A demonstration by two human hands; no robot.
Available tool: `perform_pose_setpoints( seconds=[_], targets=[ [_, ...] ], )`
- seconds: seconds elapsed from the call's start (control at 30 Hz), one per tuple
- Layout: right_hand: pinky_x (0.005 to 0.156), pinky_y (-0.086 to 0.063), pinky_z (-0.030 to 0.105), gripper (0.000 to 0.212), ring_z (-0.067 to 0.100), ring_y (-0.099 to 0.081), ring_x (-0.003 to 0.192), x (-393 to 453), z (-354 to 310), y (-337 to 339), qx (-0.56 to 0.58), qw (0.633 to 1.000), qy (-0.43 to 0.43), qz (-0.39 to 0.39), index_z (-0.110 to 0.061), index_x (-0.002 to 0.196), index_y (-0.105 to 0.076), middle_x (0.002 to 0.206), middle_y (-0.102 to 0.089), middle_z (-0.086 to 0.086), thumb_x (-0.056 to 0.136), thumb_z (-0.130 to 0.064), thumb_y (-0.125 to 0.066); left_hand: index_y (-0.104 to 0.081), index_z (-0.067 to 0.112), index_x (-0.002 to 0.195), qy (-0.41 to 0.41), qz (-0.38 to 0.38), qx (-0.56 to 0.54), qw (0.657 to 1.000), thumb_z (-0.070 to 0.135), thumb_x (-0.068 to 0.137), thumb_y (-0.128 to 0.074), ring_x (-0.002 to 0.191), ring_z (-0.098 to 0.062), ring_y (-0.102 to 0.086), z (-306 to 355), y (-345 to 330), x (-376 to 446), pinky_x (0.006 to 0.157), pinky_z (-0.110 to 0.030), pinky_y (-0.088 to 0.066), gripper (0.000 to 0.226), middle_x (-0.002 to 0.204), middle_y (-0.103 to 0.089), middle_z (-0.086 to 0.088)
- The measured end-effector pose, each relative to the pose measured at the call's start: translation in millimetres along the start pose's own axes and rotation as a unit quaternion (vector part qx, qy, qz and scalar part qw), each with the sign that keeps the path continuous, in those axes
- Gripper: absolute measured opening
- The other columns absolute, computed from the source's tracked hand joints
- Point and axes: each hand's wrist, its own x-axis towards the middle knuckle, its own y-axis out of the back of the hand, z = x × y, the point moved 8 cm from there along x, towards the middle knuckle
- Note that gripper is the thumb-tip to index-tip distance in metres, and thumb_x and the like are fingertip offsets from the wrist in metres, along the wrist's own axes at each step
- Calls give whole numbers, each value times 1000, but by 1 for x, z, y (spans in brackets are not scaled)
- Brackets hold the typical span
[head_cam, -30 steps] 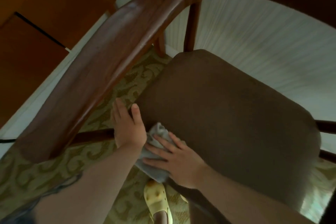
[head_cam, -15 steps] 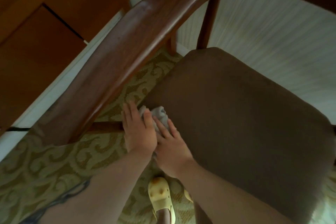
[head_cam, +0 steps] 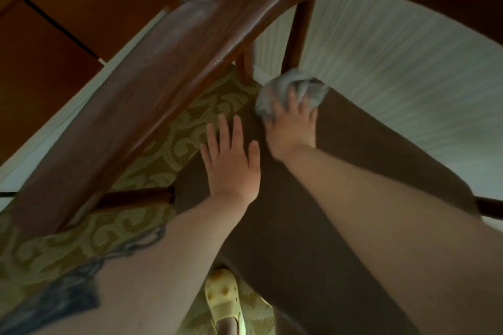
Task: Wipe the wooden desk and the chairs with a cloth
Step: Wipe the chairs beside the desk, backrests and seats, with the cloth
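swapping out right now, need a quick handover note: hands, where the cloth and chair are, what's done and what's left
Right hand: fingers curled on the grey cloth, pressing it on the far left corner of the brown chair seat.
Left hand: flat and open on the seat's left edge, holding nothing.
The chair's curved wooden armrest arches overhead; the cloth is not touching it.
Done: cannot tell how much of the seat has been wiped.
Left: rest of the seat, the armrest and frame, other chairs, the desk (not clearly in view).
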Motion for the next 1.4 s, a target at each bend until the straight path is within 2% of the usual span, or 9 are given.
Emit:
perform_pose_setpoints(
  seconds=[0.13, 0.23, 0.33, 0.5, 0.7, 0.83, 0.97, 1.23, 1.4],
  targets=[
    [119, -2, 37, 59, 30, -4, 149, -74, -27, -22, 25, 978, 204, -43, -27, 154, -23, 163, -5, 1, 99, -23, -43, 5, 28, 153, -44, 3, 13, 999, 48, 99, -11, 147, -19, 16, 11, 18, 1, 120, -46, 2, 60, 162, 13, 1],
    [116, -7, 25, 53, 18, -16, 148, -113, 5, -15, 121, 979, 139, -88, -29, 151, -31, 160, -20, -5, 100, -23, -46, 7, 30, 153, -82, -1, -6, 997, 53, 95, -5, 145, -13, 21, 18, 36, -21, 119, -40, 9, 63, 161, 16, 5],
    [114, -22, 27, 49, 14, -28, 143, -129, 25, 38, 223, 974, -25, -10, -29, 147, -36, 154, -36, -2, 99, -22, -48, -1, 33, 153, -143, 39, -67, 987, 53, 97, -11, 145, -3, 17, 26, 83, -53, 115, -23, 16, 61, 160, 9, 13],
    [116, -26, 46, 48, 28, -27, 144, -136, -50, 175, 263, 931, 131, 219, -29, 142, -44, 156, -31, -3, 94, -24, -41, -26, 24, 152, -208, 158, -77, 962, 37, 100, -35, 147, -6, -12, 0, 179, -105, 117, -19, -4, 54, 159, -17, 12],
    [119, 7, 52, 56, 32, 10, 148, -80, -157, 185, 8, 973, 172, 151, -38, 152, -23, 164, 2, 2, 96, -43, -29, -16, 36, 153, 31, 219, -206, 953, 43, 104, -26, 145, 4, 4, -78, 226, -85, 119, -31, -2, 50, 159, -3, 22],
    [118, 9, 52, 63, 30, 15, 147, -122, -199, 127, -11, 964, 260, 55, -35, 155, 0, 161, 16, -1, 96, -41, -23, -27, 35, 150, 120, 188, -370, 902, 44, 103, -26, 144, -11, -23, -90, 217, -46, 118, -43, -22, 47, 157, -26, 10],
    [116, 19, 41, 69, 22, 6, 148, -136, -188, 120, -66, 925, 373, 34, -34, 155, -2, 162, 12, -7, 95, -36, -36, -48, 26, 139, 167, 233, -240, 928, 46, 100, -23, 123, -20, -51, -82, 218, -47, 101, -44, -42, 50, 137, -55, 0],
    [119, 11, 45, 85, 20, 24, 145, -48, -105, 194, -28, 990, 88, 109, -38, 150, 19, 156, 28, -9, 97, -26, -46, -27, 29, 150, -89, 138, 4, 986, 41, 102, -26, 143, -13, -26, 53, 199, 32, 117, -42, -24, 49, 156, -31, 6],
    [119, 9, 46, 71, 22, 19, 147, -43, -99, 195, -37, 982, 163, 90, -34, 153, 14, 159, 23, -5, 101, -33, -35, -29, 26, 149, -53, 143, 89, 984, 41, 98, -26, 143, -18, -27, 48, 196, 33, 118, -46, -20, 53, 155, -33, 2]
  ],
)
